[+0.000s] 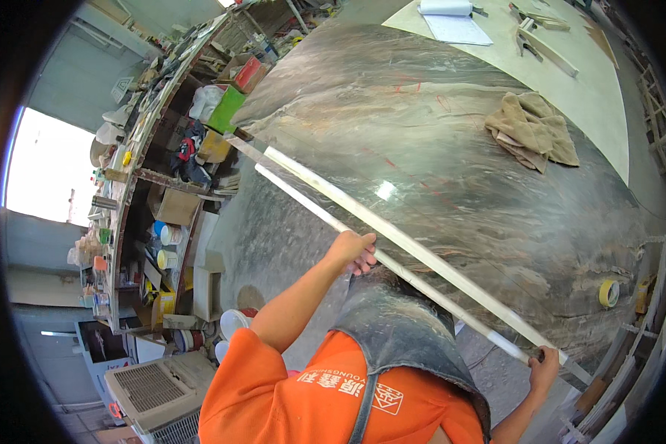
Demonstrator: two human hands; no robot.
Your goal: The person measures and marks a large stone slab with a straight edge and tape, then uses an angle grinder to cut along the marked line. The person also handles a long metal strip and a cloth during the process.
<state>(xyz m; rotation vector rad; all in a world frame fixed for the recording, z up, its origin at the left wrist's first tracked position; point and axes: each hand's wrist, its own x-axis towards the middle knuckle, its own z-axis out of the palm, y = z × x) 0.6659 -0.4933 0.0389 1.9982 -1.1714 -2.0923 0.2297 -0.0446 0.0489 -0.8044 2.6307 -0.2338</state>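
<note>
My left hand [353, 251] is closed around the middle of a thin white rod [296, 196], with the fingers curled underneath. My right hand [545, 368] grips the same rod close to its right end. The rod lies along the near edge of a large polished stone slab [422, 170] with dark, grey and brown veining. Just beyond it, nearly parallel, a wider whitish strip [399, 240] rests on the slab. A flat grey bar [246, 148] shows past the strips' left end; most of it is hidden.
A crumpled brown cloth [531, 132] and a roll of yellow tape [608, 293] lie on the slab. At the far right, a pale sheet [592, 96] carries papers [455, 26] and hand tools [544, 48]. Cluttered shelves [148, 177] and an air cooler [159, 392] stand at left.
</note>
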